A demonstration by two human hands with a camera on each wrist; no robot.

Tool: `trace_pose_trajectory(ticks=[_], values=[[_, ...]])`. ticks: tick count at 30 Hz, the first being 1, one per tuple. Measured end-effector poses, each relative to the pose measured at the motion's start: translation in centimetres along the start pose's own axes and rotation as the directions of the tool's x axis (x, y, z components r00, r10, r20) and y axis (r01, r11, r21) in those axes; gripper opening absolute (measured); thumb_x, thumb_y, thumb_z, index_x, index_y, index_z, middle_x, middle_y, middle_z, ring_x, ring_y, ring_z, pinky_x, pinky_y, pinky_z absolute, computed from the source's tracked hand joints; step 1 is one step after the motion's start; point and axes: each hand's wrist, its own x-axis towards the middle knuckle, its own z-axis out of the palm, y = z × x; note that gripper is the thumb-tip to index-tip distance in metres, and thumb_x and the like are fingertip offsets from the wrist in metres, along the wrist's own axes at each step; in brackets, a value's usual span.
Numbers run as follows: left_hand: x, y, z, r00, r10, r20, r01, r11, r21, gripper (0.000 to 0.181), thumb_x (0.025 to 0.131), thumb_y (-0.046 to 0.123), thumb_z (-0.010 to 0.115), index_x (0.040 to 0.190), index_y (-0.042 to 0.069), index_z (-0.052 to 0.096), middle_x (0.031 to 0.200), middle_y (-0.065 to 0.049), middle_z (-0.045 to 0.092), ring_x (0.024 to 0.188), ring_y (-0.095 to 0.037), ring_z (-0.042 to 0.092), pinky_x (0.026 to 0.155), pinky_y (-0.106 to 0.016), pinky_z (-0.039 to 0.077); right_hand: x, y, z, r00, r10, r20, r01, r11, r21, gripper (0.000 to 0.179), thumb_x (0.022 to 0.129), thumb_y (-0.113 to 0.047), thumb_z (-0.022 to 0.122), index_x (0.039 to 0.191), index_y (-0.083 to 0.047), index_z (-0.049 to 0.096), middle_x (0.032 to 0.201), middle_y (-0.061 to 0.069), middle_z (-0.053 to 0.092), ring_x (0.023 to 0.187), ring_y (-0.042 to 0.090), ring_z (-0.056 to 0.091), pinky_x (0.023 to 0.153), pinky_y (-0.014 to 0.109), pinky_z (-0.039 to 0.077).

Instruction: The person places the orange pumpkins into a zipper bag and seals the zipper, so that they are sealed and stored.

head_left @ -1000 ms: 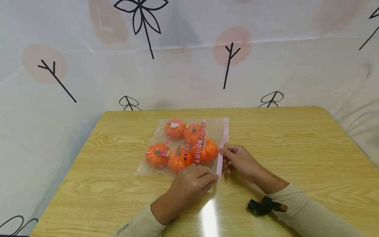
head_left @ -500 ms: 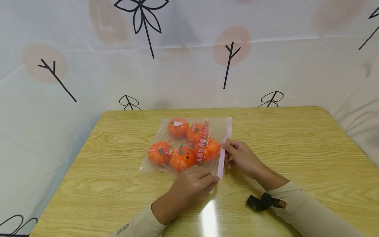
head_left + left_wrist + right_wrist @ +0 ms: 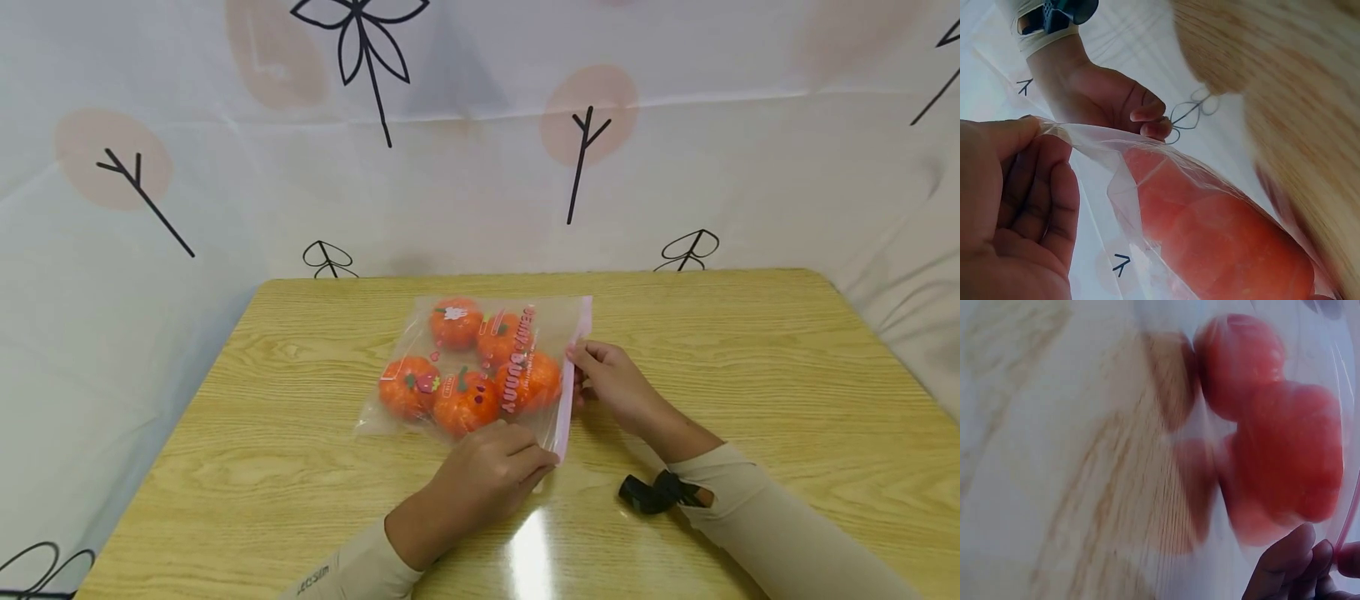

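Observation:
A clear zip bag (image 3: 551, 321) with pink lettering lies on the table, its pink zip strip (image 3: 562, 429) toward the right. Inside are several small orange pumpkins (image 3: 467, 406) with green stems. My left hand (image 3: 480, 477) pinches the near corner of the strip between thumb and finger. Farther along that strip, my right hand (image 3: 617, 385) pinches the edge with thumb and fingertips. In the left wrist view, the left hand (image 3: 1029, 206) holds the bag's rim taut beside a pumpkin (image 3: 1229, 244). The right wrist view shows curled fingers (image 3: 1288, 556) right at the pink strip.
The wood-grained table (image 3: 750, 358) extends to both sides of the bag. A pale cloth backdrop (image 3: 480, 192) with line drawings hangs behind it. A black strap device (image 3: 652, 492) sits at the right wrist.
My right hand has slid away along the strip toward its far end. The bag with the pumpkins has shifted slightly right. My left hand has stayed at the near corner.

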Motion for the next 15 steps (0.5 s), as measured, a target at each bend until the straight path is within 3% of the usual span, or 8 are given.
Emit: trace_pose_trajectory(ticks=[7,15], values=[[-0.2,-0.1,0.2,1.000,0.023,0.005,-0.023,1.000,0.010,0.008,0.082,0.018,0.080,0.090,0.018,0.078,0.081,0.009,0.067,0.070,-0.004,0.061,0.071,-0.016,0.050,0.9,0.0,-0.3,0.999,-0.009,-0.040,0.008,1.000,-0.019,0.033,0.108,-0.027,0.039,0.099,0.002,0.052,0.080,0.003,0.050,0.067,0.013,0.052,0.062,0.028,0.052],[-0.2,0.0,0.3,0.999,0.046,-0.004,-0.046,0.999,0.021,0.006,0.082,0.020,0.080,0.087,0.019,0.077,0.078,0.009,0.064,0.067,-0.003,0.057,0.069,-0.016,0.050,2.0,-0.1,-1.0,0.997,0.010,-0.074,-0.016,0.997,-0.073,0.044,0.108,-0.033,0.037,0.116,0.007,0.053,0.087,0.003,0.052,0.078,0.014,0.052,0.068,0.027,0.052]])
